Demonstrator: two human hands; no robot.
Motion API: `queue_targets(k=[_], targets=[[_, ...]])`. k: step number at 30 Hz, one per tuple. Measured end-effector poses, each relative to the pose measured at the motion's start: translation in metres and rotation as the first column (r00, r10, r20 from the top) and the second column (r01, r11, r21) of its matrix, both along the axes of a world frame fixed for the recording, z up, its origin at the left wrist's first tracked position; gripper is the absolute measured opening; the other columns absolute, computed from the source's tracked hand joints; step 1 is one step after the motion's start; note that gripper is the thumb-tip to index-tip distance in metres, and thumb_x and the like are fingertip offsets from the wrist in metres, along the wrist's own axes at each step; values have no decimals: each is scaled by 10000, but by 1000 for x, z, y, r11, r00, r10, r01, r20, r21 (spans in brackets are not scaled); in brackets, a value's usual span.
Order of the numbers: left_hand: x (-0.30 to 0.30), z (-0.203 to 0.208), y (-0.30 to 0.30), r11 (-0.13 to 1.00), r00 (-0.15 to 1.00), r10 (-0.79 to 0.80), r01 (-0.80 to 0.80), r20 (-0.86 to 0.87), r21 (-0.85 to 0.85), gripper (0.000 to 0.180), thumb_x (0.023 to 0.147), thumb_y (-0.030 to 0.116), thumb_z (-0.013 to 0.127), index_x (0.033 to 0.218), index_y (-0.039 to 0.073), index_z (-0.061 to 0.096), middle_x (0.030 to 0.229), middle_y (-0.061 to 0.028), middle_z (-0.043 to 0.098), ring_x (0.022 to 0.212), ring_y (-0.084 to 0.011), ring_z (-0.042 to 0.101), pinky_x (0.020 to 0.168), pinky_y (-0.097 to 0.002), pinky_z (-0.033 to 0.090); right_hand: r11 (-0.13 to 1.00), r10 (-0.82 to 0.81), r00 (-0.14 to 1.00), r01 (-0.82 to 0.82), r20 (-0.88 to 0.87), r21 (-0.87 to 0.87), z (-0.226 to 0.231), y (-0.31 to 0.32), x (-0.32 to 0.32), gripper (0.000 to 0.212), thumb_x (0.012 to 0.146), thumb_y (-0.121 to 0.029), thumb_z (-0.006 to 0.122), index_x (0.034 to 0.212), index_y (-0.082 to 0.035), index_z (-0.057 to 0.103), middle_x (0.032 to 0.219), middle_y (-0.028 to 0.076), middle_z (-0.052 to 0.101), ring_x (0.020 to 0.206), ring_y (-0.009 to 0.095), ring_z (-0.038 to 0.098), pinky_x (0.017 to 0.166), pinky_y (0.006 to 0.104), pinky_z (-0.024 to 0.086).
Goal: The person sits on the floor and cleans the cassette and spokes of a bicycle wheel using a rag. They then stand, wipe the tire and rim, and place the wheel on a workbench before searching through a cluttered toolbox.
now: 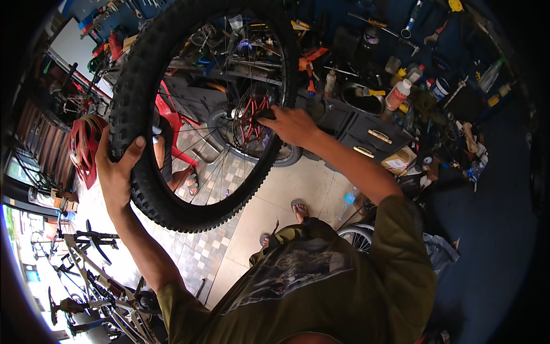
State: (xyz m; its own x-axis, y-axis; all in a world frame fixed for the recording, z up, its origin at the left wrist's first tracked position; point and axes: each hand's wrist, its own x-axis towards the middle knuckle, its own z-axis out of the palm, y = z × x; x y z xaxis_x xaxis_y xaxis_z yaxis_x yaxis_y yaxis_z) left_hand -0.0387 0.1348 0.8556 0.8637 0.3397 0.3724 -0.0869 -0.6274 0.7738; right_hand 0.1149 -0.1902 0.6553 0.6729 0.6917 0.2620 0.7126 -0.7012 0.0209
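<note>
A bicycle wheel with a wide, knobby black tire [150, 198] is held up in front of me, tilted. My left hand [119, 166] is closed on the tire's left side, thumb on the near face and the fingers partly hidden behind it. Thin spokes run inward to the hub, where a red-armed disc [250, 121] shows. My right hand [291, 127] reaches across the rim's right side, its fingers closed on a dark part at the hub end. Those fingertips are partly hidden, so the exact grip is hard to see.
A workbench crowded with tools and bottles, among them a white bottle [397, 94], stands ahead. Drawers [372, 136] are below it. Another wheel [295, 156] rests on the floor behind mine. A person's leg [177, 179] and a red helmet [86, 148] are left; bicycle frames [86, 269] stand lower left.
</note>
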Motion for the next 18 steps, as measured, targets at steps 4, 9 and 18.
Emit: queue_targets(k=[4, 9, 18], targets=[[-1, 1, -3, 1000, 1000, 6, -5, 18, -29, 893, 719, 332, 826, 1377, -138, 446, 1215, -215, 602, 1097, -260, 589, 1005, -329, 415, 994, 1, 988, 16, -155, 105, -16, 14, 3, 449, 888, -136, 561, 1333, -192, 589, 1218, 238, 621, 833, 327, 716, 672, 444, 579], [-2, -7, -2, 997, 998, -1, 5, 57, -82, 890, 718, 303, 843, 1357, -168, 439, 1155, -209, 623, 1029, -243, 618, 943, -314, 463, 662, 432, 527, 366, -732, 654, -33, 27, 4, 394, 912, -184, 560, 1275, -30, 574, 730, 66, 572, 559, 176, 561, 527, 317, 465], [-3, -23, 19, 997, 999, 15, -12, 41, -79, 762, 756, 283, 791, 1340, -111, 499, 1131, -168, 647, 999, -230, 614, 947, -317, 449, 238, 833, 111, 812, -542, 533, -35, -31, -20, 157, 934, -151, 516, 959, -38, 622, 667, 21, 486, 526, 131, 496, 525, 308, 448]])
